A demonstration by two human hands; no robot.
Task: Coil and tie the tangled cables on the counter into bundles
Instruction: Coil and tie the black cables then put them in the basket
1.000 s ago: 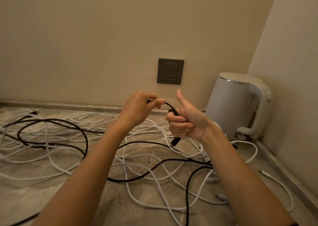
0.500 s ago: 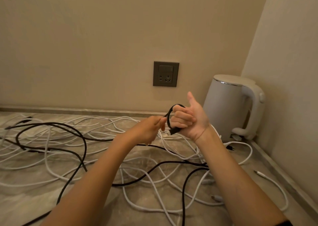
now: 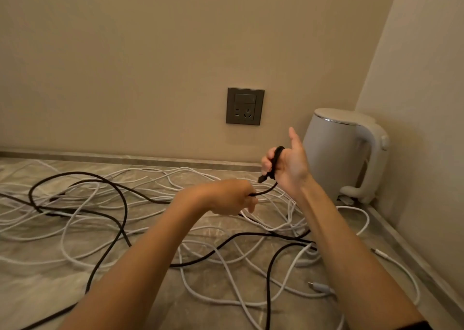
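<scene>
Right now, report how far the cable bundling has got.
Done: no finished bundle shows anywhere. In hand: the right hand holds a small loop of the black cable round its fingers, and the left hand pinches the same cable just below. Left: most of the black cable and all the white cables lie tangled across the counter.

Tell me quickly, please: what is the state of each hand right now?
Left hand: closed, gripping the black cable.
Right hand: closed, fingers curled round small loops of the same cable, thumb raised.
</scene>
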